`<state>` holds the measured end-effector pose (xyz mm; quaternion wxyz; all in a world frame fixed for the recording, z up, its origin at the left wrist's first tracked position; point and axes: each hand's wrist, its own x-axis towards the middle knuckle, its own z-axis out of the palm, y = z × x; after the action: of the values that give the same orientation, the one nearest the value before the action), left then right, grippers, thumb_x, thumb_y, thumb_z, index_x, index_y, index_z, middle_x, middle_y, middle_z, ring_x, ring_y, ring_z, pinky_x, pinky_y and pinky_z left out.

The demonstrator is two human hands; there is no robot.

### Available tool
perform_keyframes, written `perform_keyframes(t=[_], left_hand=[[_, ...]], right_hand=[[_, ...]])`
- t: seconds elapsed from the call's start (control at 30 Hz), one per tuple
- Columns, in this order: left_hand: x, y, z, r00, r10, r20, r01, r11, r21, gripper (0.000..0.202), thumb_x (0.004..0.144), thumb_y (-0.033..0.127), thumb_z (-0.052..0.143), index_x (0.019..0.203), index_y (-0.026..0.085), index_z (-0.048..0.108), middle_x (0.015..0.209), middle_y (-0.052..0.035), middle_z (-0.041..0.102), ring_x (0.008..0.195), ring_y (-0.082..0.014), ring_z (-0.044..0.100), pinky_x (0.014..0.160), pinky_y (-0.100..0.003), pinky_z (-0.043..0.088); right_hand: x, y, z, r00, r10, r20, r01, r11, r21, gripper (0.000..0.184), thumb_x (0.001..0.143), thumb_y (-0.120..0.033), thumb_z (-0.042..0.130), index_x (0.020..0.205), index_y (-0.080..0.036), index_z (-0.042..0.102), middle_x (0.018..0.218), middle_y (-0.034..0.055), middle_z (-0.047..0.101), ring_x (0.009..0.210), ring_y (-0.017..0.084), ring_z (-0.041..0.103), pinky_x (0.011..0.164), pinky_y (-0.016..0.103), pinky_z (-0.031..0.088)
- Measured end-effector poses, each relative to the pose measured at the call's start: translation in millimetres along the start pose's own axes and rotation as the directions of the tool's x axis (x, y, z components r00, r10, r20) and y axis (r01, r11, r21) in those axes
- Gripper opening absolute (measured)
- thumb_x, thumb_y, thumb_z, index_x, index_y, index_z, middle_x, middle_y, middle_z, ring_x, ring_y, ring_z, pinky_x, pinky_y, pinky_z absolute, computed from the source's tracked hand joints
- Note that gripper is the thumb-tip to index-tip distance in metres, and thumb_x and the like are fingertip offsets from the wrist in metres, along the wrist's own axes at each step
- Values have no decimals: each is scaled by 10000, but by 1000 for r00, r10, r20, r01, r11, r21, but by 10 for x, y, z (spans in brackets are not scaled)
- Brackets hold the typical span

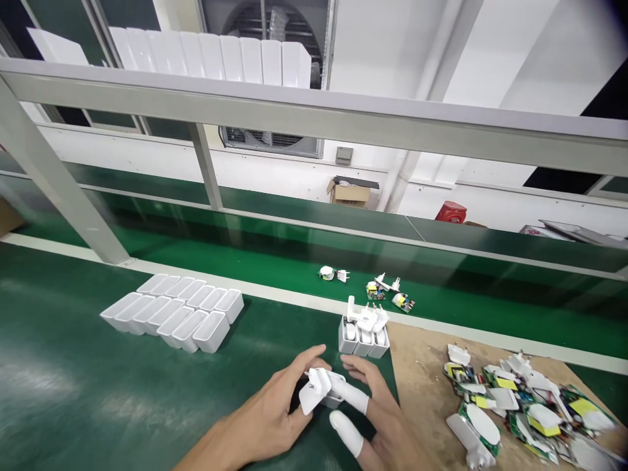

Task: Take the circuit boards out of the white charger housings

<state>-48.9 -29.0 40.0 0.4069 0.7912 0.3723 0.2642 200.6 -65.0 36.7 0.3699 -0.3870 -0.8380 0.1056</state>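
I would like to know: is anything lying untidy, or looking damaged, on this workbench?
No damage is clear. The circuit boards on the brown sheet lie in a jumbled heap, and loose boards lie scattered on the green strip behind, whereas the white cases at left stand in two rows.

Left of the brown board [415, 369], a white case [331, 401] is mostly covered by a plug piece [314, 390] and the right hand [380, 418]; some fingertips of the left hand [275, 409] are hidden. On the board, the piled circuit boards [530, 405] are cut off below. Beyond it, a carton's [349, 194] contents cannot be made out.
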Motion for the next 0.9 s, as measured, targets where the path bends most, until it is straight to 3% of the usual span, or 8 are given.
perform_keyframes(t=[0.07, 0.17, 0.3, 0.43, 0.6, 0.67, 0.8, 0.9], left_hand=[[3, 25, -20, 999, -47, 1, 47, 998, -51, 698, 1041, 233, 559, 1653, 373, 254, 1533, -84, 602, 1347, -260, 631, 1169, -468, 501], [-4, 54, -29, 995, -95, -5, 94, 990, -101, 634, 1087, 351, 531, 1660, 380, 260, 1586, -95, 565, 1436, -277, 565, 1210, -522, 447], [-10, 55, -17, 996, -90, -7, 89, 991, -96, 711, 1067, 469, 572, 1678, 374, 222, 1619, -130, 532, 1472, -312, 532, 1207, -558, 441], [-9, 46, -2, 998, -15, -57, 9, 993, -119, 871, 1009, 567, 641, 1689, 362, 136, 1653, -141, 481, 1481, -319, 521, 1234, -550, 411], [22, 24, 15, 982, 82, -167, -99, 991, -95, 787, 1006, 622, 610, 1650, 357, 245, 1502, -125, 620, 1317, -305, 646, 1162, -502, 503], [51, 44, -13, 973, 61, -224, -88, 990, -110, 640, 1053, 599, 526, 1609, 346, 335, 1412, -112, 674, 1218, -281, 694, 1091, -465, 560], [236, 216, -206, 939, -62, -338, 52, 998, -38, 460, 1107, 545, 404, 1497, 322, 504, 1402, -98, 678, 1200, -274, 698, 1052, -459, 576], [604, 329, -416, 958, -32, -284, 92, 975, 201, 449, 1085, 523, 482, 1480, 316, 536, 1514, -89, 597, 1274, -291, 656, 1073, -464, 558]], right_hand=[[2, 37, 68, 998, -29, 53, 28, 1000, 13, 407, 1036, -174, 555, 1440, -231, 559, 1489, 156, 538, 1350, 246, 611, 1112, 367, 558], [41, 54, 160, 996, -48, 73, 43, 997, 69, 393, 1034, -143, 548, 1416, -233, 575, 1348, 141, 648, 1189, 223, 702, 1001, 340, 620], [112, 21, 175, 994, -85, -65, 91, 991, 97, 398, 1027, -107, 511, 1397, -231, 587, 1225, 122, 710, 1012, 201, 747, 871, 305, 653], [127, -10, 100, 980, -64, -188, 84, 992, 97, 407, 1003, -73, 554, 1378, -225, 599, 1286, 129, 700, 1119, 204, 737, 941, 296, 630], [65, 21, 157, 1000, -18, -13, 19, 995, 99, 338, 1004, -116, 521, 1284, -225, 675, 1220, 117, 735, 1021, 225, 771, 909, 321, 645], [41, 40, 224, 999, 6, -33, -3, 996, 85, 316, 1016, -138, 521, 1286, -217, 666, 1217, 122, 734, 999, 227, 770, 884, 323, 648], [27, 71, 302, 996, 56, -76, -51, 997, 66, 367, 1015, -165, 527, 1373, -223, 580, 1233, 112, 726, 987, 224, 769, 868, 320, 650], [27, 99, 317, 998, 62, -28, -61, 996, 62, 402, 967, -119, 522, 1347, -232, 588, 1211, 96, 714, 998, 225, 759, 870, 318, 644]])
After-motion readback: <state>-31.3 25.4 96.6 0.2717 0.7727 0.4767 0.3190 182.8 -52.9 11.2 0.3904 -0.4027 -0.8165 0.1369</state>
